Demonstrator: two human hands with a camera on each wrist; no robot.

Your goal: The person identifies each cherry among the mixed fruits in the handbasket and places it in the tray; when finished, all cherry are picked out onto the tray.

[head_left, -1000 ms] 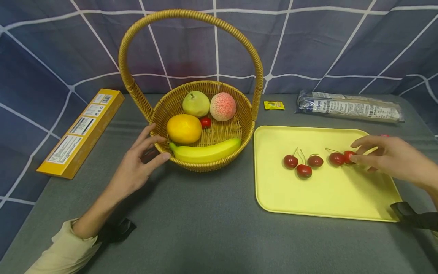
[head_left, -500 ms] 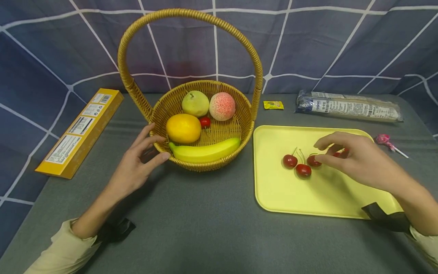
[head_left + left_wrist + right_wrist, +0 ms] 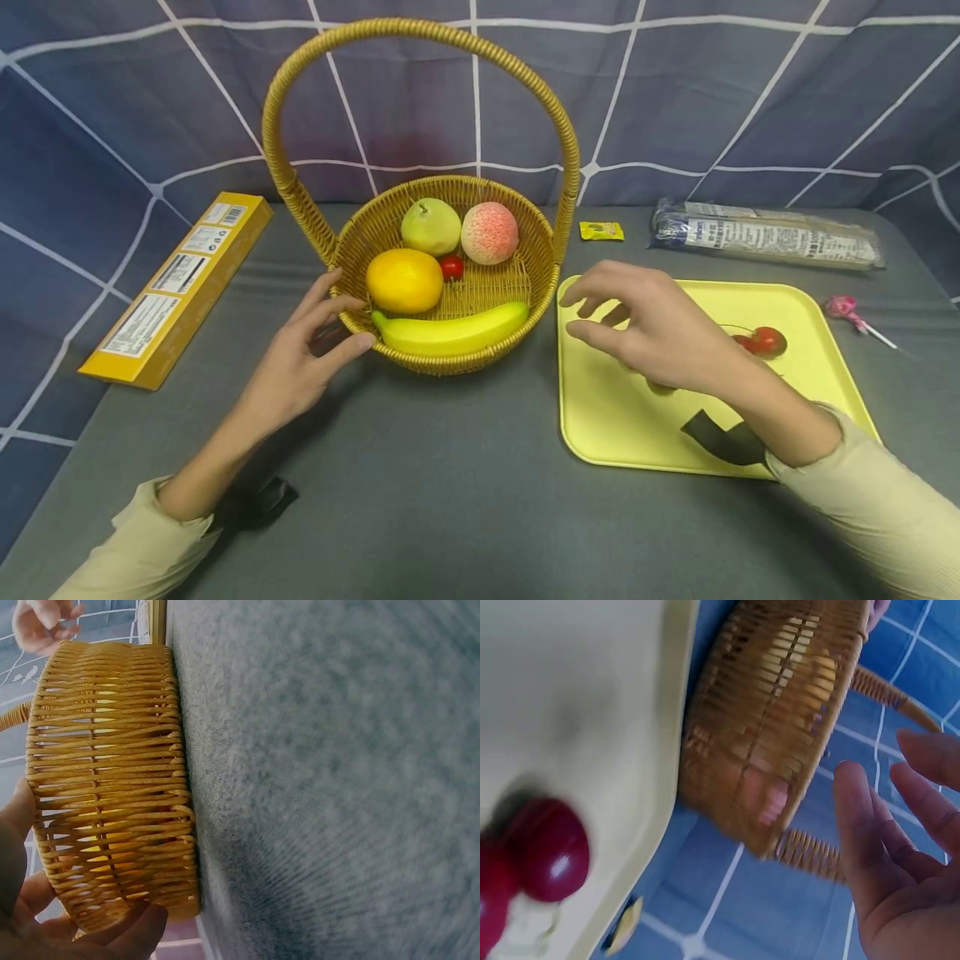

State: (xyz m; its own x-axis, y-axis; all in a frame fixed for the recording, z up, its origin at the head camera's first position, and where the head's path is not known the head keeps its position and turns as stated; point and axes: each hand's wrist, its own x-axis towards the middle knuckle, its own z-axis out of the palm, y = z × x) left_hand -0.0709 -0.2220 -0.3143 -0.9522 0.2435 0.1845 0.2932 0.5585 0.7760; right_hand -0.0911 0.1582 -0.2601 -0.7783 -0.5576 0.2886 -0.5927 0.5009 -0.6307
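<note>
A wicker basket (image 3: pixel 480 358) with a tall arched handle stands mid-left in the head view. In it are a yellow-orange fruit (image 3: pixel 405 281), a green pear-like fruit (image 3: pixel 431 227), a pink-speckled peach (image 3: pixel 490 233), a small red fruit (image 3: pixel 452 267) and a banana (image 3: pixel 450 331). My left hand (image 3: pixel 296 362) holds the basket's left side, its thumb and fingers about the rim. Over the left part of a yellow tray (image 3: pixel 622 442) hovers my right hand (image 3: pixel 645 325), fingers loosely bent and nothing between them. Red cherries (image 3: pixel 768 342) lie on the tray; my right hand hides several.
A long yellow box (image 3: pixel 176 292) lies at the left. Behind the tray are a small yellow packet (image 3: pixel 601 231) and a clear plastic-wrapped package (image 3: pixel 765 236). A pink lollipop (image 3: pixel 843 308) lies right of the tray. Blue checked cloth (image 3: pixel 675 100) hangs behind.
My right hand has swept left across the tray from the right-hand cherries towards the basket, uncovering the lollipop. My left hand and the basket have stayed put.
</note>
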